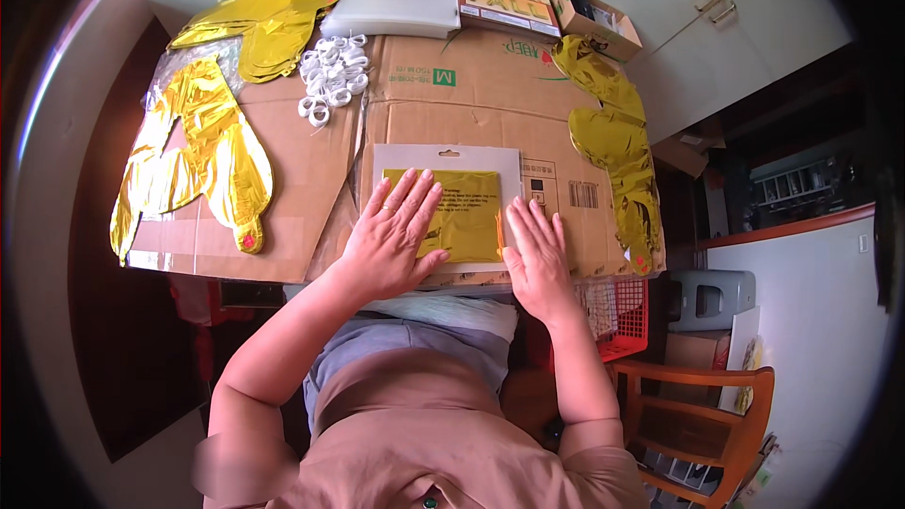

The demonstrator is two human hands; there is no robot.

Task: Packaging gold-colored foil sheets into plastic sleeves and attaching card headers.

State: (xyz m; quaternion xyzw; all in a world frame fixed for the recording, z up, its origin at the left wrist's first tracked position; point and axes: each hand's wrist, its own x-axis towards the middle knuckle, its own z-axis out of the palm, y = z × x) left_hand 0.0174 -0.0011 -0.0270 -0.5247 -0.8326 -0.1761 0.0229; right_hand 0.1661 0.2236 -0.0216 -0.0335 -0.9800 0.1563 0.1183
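My left hand (391, 231) lies flat with fingers spread on the folded gold foil balloon (457, 212) in its clear packet (448, 158), and my right hand (537, 254) rests open just beside it, both at the near edge of the counter (283, 226) covered in flattened cardboard. A flat gold balloon (193, 155) lies well to the left, another (617, 146) along the right edge, white rings (332, 75) and boxes (504, 5) at the far side. Bare cardboard stays between them.
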